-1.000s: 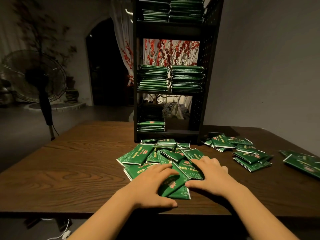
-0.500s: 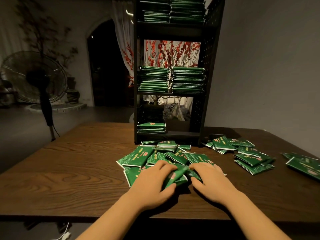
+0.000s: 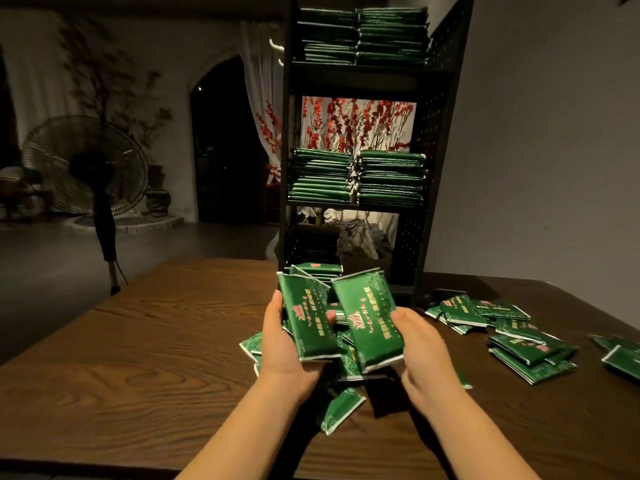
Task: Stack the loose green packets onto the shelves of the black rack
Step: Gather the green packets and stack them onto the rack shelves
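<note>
Setting: dim domestic or tea-house interior, not a workshop or lab; exact type uncertain.
Evidence:
- Dark wood-grain table [image 3: 145,358] as work surface.
- Black rack [image 3: 440,140] on the table, shelves stacked with identical green packets [image 3: 391,178]; more lie loose on the tabletop, suggesting retail or stock goods.
- Pedestal fan [image 3: 86,164] standing on the floor at left.
- Arched doorway [image 3: 225,140], dark beyond.
- Pale curtain [image 3: 258,81] beside it.
- Red blossom branches [image 3: 353,123] visible behind the rack.
- Plain grey wall [image 3: 554,133] at right.
</note>
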`<state>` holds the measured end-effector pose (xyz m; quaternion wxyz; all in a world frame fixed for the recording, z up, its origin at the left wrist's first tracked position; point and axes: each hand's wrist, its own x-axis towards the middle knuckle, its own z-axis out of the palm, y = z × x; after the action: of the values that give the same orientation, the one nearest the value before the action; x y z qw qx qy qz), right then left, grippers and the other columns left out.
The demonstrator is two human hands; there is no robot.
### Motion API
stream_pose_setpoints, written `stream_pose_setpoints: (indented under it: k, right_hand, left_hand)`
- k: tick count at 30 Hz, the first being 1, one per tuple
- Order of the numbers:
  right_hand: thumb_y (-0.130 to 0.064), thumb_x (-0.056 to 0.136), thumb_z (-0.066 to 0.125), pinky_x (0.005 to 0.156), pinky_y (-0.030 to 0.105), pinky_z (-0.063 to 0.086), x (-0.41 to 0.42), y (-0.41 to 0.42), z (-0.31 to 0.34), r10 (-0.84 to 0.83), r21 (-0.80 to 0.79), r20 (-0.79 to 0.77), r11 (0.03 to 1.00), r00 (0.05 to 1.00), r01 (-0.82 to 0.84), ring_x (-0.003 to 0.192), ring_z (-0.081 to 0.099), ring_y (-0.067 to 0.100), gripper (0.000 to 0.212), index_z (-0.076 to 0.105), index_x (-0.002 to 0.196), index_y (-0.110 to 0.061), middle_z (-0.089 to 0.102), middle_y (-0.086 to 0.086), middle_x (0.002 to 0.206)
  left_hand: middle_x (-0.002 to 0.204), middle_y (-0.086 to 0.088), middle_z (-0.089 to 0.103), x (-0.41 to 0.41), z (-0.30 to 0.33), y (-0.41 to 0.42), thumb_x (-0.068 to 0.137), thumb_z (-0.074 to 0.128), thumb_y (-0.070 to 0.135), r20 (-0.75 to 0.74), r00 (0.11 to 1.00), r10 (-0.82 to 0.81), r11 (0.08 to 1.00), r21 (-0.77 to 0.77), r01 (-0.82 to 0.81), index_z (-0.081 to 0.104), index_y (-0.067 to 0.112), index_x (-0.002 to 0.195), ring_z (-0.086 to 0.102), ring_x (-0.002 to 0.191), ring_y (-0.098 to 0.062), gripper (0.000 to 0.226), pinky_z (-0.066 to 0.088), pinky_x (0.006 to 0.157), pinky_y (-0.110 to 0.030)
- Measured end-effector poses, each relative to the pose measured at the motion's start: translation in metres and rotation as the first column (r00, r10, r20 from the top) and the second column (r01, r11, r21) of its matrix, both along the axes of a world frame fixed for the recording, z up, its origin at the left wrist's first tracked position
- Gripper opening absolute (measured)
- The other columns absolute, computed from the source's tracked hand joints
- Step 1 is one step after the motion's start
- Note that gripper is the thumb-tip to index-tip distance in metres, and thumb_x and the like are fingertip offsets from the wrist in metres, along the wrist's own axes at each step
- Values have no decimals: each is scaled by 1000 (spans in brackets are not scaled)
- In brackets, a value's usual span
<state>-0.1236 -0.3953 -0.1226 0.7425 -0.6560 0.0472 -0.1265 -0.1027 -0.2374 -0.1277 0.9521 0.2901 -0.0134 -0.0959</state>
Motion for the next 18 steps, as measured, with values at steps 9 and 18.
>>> stream_pose_setpoints:
  k: [9, 18]
  right_hand:
    - [-21, 104, 43, 73, 33, 54, 39, 61, 6, 101, 194, 11, 976, 995, -101, 89, 70, 19, 20, 61, 110, -12, 72, 10, 101]
    - [3, 89, 62, 75, 39, 56, 82, 44, 17, 174, 56, 186, 981, 967, -187, 88, 72, 24, 28, 57, 112, -12, 74, 10, 100]
  left_hand:
    - [99, -14, 75, 27, 12, -14, 101, 44, 40, 128, 988, 82, 929, 348, -122, 73, 11, 101, 71, 88, -26, 41, 53, 86, -40]
    - [115, -7, 72, 74, 4, 17, 97, 56, 17, 400, 904, 149, 802, 486, -347, 62, 20, 121, 69, 107, -26, 24, 53, 95, -49]
